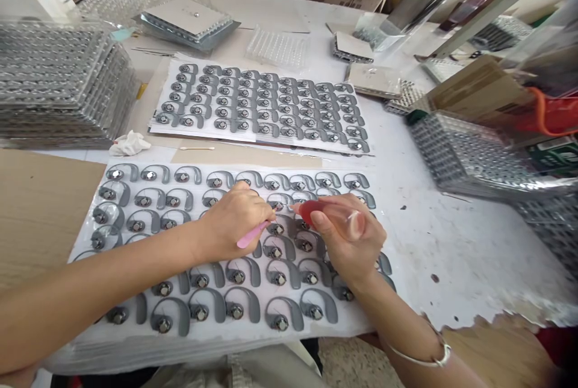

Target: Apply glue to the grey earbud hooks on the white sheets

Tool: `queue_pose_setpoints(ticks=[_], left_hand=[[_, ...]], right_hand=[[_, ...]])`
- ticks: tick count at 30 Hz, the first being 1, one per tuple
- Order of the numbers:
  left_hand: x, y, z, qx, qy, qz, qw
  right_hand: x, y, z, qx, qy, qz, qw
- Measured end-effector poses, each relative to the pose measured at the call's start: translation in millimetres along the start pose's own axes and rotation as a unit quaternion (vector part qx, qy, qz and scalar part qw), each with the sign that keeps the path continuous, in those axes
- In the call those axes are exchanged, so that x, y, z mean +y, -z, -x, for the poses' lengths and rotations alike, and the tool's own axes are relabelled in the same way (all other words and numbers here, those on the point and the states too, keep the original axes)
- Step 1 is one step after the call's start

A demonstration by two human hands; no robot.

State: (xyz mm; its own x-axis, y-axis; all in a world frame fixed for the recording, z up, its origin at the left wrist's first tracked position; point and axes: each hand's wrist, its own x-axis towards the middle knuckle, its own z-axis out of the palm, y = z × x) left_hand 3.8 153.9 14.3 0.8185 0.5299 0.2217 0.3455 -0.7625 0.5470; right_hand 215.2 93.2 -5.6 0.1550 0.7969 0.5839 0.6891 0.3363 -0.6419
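Observation:
My left hand [239, 216] is closed around slim pink tweezers [251, 235]; their broad end sticks out below the fingers and the tips are too small to make out. In my right hand [354, 243] is a small squeeze bottle [332, 217] with reddish liquid, tilted so its thin nozzle points left toward my left fingertips. Both hands are over a sheet of grey ear-hook earphone parts [242, 303], laid in rows on a white backing [253, 340]. Each part carries a round metallic piece with fine wires. My hands hide several parts in the middle rows.
A second sheet of the same parts [266, 102] lies behind. Stacked clear plastic trays [58, 87] stand at the left, and more trays [474, 147] at the right beside a cardboard box [483, 90]. A cotton swab [197, 148] and crumpled tissue [129, 144] lie between.

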Motion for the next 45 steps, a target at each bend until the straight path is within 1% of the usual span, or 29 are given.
queue_pose_setpoints(ticks=[3, 6, 11, 19, 24, 31, 37, 45], left_hand=[[0.2, 0.5, -0.5, -0.002, 0.002, -0.001, 1.0], [0.5, 0.7, -0.9, -0.011, 0.004, -0.007, 1.0], [0.6, 0.4, -0.3, -0.014, 0.006, -0.014, 1.0], [0.6, 1.5, -0.7, -0.006, 0.005, -0.007, 1.0], [0.6, 0.8, -0.3, -0.001, 0.007, -0.001, 1.0], [0.2, 3.1, -0.8, -0.001, 0.012, 0.022, 1.0], [0.9, 6.5, -1.4, -0.01, 0.027, 0.048, 0.998], [-2.3, 5.9, -2.7, 0.005, 0.04, 0.063, 0.997]], right_hand=[[-3.0, 0.2, -1.8, 0.0, 0.049, 0.004, 0.999], [-5.2, 0.9, -1.8, -0.002, 0.074, 0.011, 0.997], [-5.2, 2.2, 0.5, -0.01, 0.073, 0.02, 0.997], [-4.6, 2.5, 0.9, -0.012, 0.101, 0.024, 0.995], [-6.0, 2.6, 1.0, -0.012, 0.093, 0.035, 0.995], [-4.5, 3.0, 1.8, -0.016, 0.097, 0.026, 0.995], [-5.0, 3.2, 2.5, -0.019, 0.094, 0.032, 0.995], [-6.4, 2.2, 2.2, -0.02, 0.101, 0.021, 0.995]])
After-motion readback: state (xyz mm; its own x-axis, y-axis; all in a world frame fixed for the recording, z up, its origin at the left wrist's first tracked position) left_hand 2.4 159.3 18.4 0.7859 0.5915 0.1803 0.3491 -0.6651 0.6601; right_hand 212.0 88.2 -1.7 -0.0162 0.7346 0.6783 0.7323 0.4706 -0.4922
